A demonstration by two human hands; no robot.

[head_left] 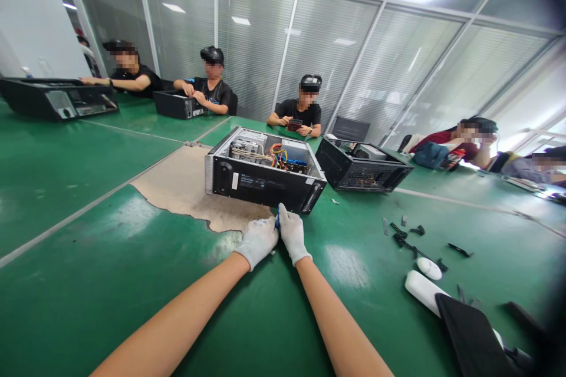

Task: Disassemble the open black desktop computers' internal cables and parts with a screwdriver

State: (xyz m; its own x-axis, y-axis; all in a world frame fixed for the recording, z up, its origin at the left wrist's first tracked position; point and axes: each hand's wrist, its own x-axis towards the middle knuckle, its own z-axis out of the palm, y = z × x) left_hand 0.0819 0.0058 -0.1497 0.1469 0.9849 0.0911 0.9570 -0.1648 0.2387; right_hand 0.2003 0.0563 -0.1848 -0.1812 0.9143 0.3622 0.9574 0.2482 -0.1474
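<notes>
An open black computer case (265,181) lies on its side in front of me, with colored cables and a metal drive cage showing inside. Just in front of its near edge, my left hand (259,240) and my right hand (292,231) meet, both in white gloves with blue on the finger side. The fingers of each are closed and pressed together. Whatever they hold between them, if anything, is too small or hidden to make out. Bare tan board (177,188) shows beneath the case where the green table covering (145,277) is torn.
Another open black case (371,174) stands to the right. Several small black parts (402,240), a white oval object (428,268) and a black flat object (473,336) lie at right. Across the table, people with headgear sit, some handling computer cases (177,104).
</notes>
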